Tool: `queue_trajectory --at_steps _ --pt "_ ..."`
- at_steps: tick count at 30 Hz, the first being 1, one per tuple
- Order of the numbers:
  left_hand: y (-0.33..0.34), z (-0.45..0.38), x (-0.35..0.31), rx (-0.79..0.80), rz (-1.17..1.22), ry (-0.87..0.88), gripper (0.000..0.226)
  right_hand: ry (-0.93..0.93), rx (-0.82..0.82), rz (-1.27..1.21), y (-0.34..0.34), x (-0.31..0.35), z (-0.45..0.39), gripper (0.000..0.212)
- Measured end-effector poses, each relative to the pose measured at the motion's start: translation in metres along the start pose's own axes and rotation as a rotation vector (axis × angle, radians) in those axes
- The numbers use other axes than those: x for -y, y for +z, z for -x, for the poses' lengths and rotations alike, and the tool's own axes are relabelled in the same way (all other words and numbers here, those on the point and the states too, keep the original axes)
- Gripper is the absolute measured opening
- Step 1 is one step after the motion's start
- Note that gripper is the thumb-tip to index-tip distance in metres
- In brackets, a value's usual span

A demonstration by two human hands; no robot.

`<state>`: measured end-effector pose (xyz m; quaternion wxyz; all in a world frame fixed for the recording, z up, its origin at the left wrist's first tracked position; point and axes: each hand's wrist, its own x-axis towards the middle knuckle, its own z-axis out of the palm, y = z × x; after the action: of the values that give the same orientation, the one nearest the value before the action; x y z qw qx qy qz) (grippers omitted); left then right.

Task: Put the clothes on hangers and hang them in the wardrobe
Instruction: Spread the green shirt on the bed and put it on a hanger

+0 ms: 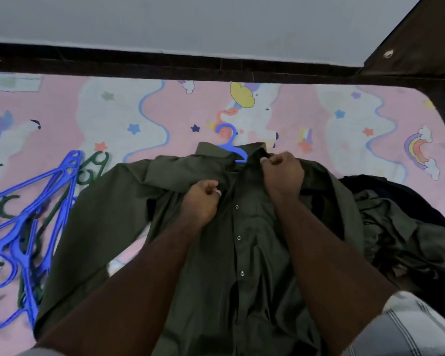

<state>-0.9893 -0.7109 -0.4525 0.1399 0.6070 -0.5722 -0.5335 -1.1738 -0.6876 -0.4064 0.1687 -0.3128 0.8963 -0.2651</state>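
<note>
Two hands pinch a green shirt lying on the pink bed sheet: left hand at its front, right hand at the collar, beside a blue hanger inside it.

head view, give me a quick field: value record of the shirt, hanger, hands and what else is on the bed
shirt: olive green shirt, flat on the bed, front up
hanger: blue hanger inside the collar, hook sticking out
left hand: left hand pinches the shirt front
right hand: right hand grips the collar
spare hangers: pile of hangers, blue and green, at left
other clothes: dark clothes heap at right
surface: pink patterned bedsheet
</note>
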Motion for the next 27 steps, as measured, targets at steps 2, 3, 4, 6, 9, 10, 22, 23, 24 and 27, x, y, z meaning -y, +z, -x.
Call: queue_trajectory --at_steps 2,3,4,6,9,10,22,23,24,27 --pt "0.007 -0.005 -0.004 -0.009 -0.015 0.010 0.034 0.180 0.086 -0.090 0.002 -0.008 0.005 0.039" --pt "0.010 -0.008 -0.008 -0.022 -0.032 0.020 0.035 0.191 0.111 -0.106 0.006 -0.011 0.004 0.043" --pt "0.012 -0.012 -0.012 -0.049 -0.048 0.032 0.036 0.184 0.125 -0.114 0.011 -0.011 0.001 0.046" --pt "0.016 -0.021 -0.020 -0.115 -0.071 0.067 0.036 0.168 0.126 -0.126 0.020 -0.003 -0.007 0.051" --pt "0.024 -0.037 -0.032 -0.147 -0.124 0.154 0.038 0.177 0.150 -0.172 0.034 0.011 -0.022 0.059" --pt "0.027 -0.043 -0.034 -0.136 -0.145 0.180 0.040 0.181 0.153 -0.180 0.039 0.014 -0.027 0.057" --pt "0.050 -0.091 -0.024 -0.068 -0.348 0.206 0.041 0.390 0.322 -0.562 0.073 -0.037 -0.033 0.014" --pt "0.052 -0.092 -0.024 -0.090 -0.345 0.217 0.036 0.404 0.333 -0.593 0.073 -0.039 -0.034 0.014" --pt "0.054 -0.093 -0.025 -0.115 -0.330 0.222 0.030 0.418 0.347 -0.623 0.072 -0.040 -0.035 0.013" --pt "0.057 -0.094 -0.032 -0.174 -0.277 0.220 0.015 0.470 0.403 -0.713 0.069 -0.043 -0.036 0.009"
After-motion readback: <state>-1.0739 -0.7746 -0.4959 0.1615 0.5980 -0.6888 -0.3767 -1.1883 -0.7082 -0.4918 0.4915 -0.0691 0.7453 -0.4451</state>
